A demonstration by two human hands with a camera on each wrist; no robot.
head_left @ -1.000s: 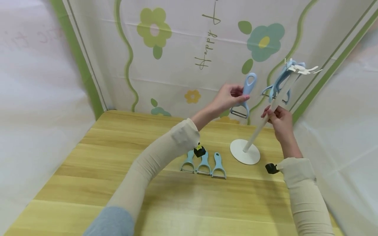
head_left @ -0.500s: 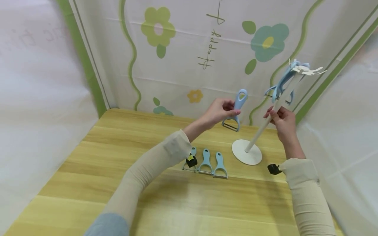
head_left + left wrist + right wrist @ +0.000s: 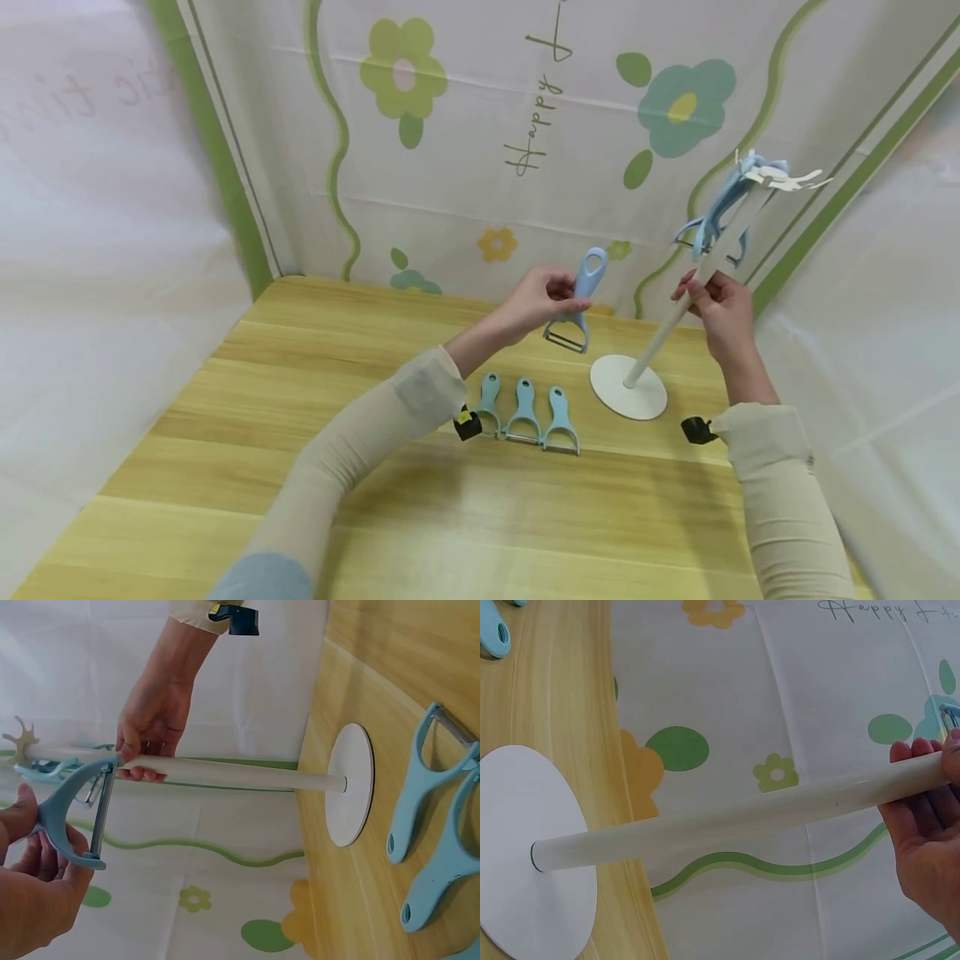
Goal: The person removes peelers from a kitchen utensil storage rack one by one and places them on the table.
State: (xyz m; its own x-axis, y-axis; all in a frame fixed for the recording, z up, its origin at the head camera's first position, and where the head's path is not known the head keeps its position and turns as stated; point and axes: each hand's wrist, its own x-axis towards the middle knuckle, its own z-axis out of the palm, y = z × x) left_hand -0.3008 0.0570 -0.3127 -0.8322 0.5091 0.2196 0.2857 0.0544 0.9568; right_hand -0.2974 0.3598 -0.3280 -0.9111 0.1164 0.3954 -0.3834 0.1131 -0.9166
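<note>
Left hand [image 3: 536, 303]: fingers pinch peeler [image 3: 587, 287] midair. Right hand [image 3: 725, 317]: fingers wrap stand [image 3: 662, 337]. Loose pinch could drop peeler; jerk on stand might unhook hung peelers [image 3: 720, 210].

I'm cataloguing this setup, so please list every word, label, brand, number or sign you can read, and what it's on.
"Happy" on the back cloth, sideways in the head view; the next word is cut off.
Left cloth: lettering too faint to read surely.
Black box at the left wrist: yellow mark too small to read.
Peelers and stand: no text visible.
</note>
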